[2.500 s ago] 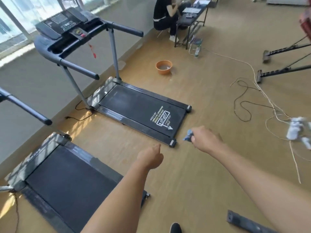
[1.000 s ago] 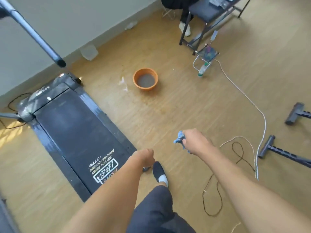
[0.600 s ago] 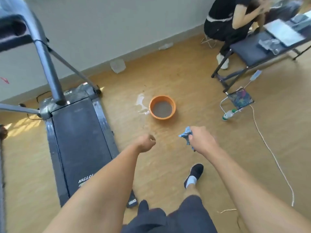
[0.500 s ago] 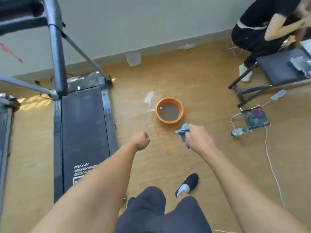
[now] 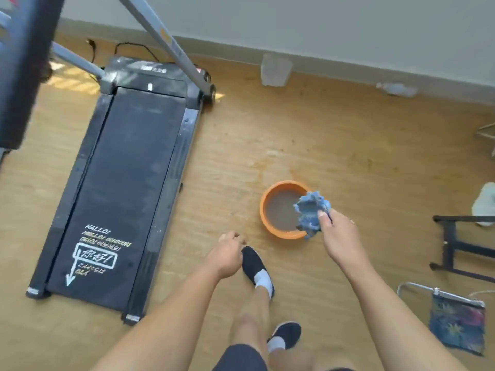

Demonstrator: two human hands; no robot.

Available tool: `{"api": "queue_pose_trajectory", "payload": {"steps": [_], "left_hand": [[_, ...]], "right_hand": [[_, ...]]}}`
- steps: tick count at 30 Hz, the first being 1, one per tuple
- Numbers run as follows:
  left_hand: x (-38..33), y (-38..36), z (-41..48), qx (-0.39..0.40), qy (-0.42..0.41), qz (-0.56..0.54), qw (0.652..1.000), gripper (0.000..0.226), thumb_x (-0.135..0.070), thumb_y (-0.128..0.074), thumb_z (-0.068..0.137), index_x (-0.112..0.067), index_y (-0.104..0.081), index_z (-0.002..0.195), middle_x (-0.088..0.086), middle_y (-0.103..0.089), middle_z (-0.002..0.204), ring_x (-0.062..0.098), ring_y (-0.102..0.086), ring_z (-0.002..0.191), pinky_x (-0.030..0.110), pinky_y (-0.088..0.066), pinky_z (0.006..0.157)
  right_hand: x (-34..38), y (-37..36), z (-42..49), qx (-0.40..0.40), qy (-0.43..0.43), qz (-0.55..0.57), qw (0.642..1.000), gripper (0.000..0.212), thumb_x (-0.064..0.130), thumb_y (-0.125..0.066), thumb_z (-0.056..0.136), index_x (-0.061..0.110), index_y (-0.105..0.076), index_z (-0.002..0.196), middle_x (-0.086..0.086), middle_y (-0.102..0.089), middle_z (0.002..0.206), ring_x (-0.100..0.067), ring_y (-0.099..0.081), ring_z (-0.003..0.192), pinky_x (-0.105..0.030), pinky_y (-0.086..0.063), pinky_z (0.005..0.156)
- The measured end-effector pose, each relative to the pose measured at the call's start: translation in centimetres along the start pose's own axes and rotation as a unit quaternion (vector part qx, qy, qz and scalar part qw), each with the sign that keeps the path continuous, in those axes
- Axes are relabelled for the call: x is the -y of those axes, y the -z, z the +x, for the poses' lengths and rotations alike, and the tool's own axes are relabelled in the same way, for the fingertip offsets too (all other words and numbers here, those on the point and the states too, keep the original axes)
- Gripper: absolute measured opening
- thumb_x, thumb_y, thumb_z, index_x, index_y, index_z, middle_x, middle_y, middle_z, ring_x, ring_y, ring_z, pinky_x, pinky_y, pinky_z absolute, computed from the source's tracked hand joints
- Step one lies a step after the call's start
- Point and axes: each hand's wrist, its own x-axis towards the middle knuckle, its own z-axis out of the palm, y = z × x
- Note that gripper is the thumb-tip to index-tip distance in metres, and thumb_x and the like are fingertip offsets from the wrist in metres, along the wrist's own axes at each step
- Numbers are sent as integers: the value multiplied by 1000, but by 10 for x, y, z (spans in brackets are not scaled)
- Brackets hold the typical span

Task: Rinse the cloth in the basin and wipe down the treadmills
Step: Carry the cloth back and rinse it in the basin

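Note:
My right hand (image 5: 338,238) grips a crumpled blue cloth (image 5: 310,211) and holds it over the near right rim of the orange basin (image 5: 267,202), which stands on the wooden floor with murky water in it. My left hand (image 5: 227,254) hangs loosely curled and holds nothing, to the lower left of the basin. A black treadmill (image 5: 128,188) with white lettering at its near end lies on the floor to the left, its grey uprights rising toward the top left.
My two feet in black shoes (image 5: 254,265) stand just in front of the basin. A clear plastic container (image 5: 276,69) and a bottle (image 5: 396,88) lie by the wall. A black table frame (image 5: 455,245) and a patterned bag (image 5: 458,322) are at the right.
I have walked up to the basin, which now sits much closer. My right hand has carried the cloth forward over the basin's rim. The left hand stays empty.

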Motion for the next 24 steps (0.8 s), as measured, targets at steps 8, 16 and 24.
{"api": "queue_pose_trajectory", "payload": {"steps": [8,16,24], "left_hand": [[-27,-104,312,-16,11,-85,996,51,2,-39,103,-14,-54,150,11,-52,155,31,-53,139,35,-43,110],[-41,-251,503,-140,-16,-315,938,58,-2,-49,99,-22,-52,154,4,-69,133,22,-64,129,35,-47,113],[-31,-269,563,-121,94,-243,958,26,-31,-71,99,-23,-56,80,-5,-63,80,30,-65,90,33,-38,72]], "right_hand": [[-192,-144,276,69,-15,-8,998,36,16,-59,101,15,-42,69,2,-44,65,-18,-40,60,-23,-30,52],[-305,-310,408,177,58,-43,982,51,45,-81,85,18,-43,62,6,-45,55,-12,-41,53,-22,-30,49],[-344,-340,471,158,-54,13,986,31,19,-79,84,22,-49,75,-1,-63,73,-33,-74,78,-52,-63,76]]}}
